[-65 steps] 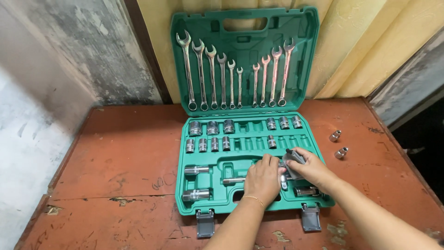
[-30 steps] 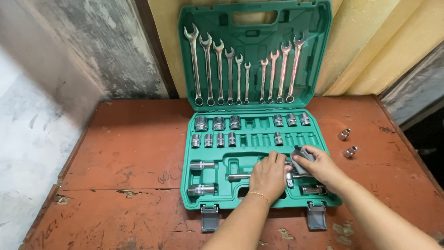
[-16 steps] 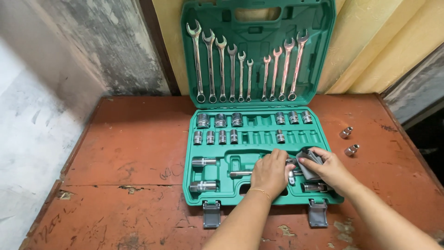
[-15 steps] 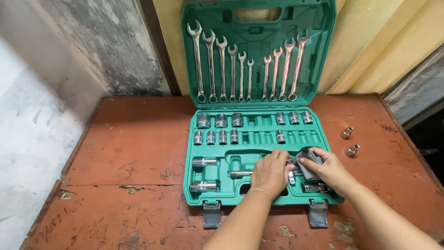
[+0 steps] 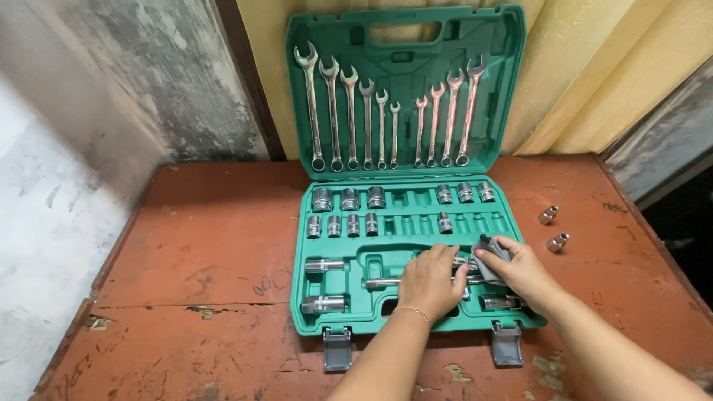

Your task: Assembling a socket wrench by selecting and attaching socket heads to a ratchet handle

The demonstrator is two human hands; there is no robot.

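One head-worn camera looks steeply down, fairly near, at the open tool case on the table

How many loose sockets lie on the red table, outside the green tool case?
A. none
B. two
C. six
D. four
B: two loose sockets lie on the red table, to the right of the green tool case, close to the right hand.
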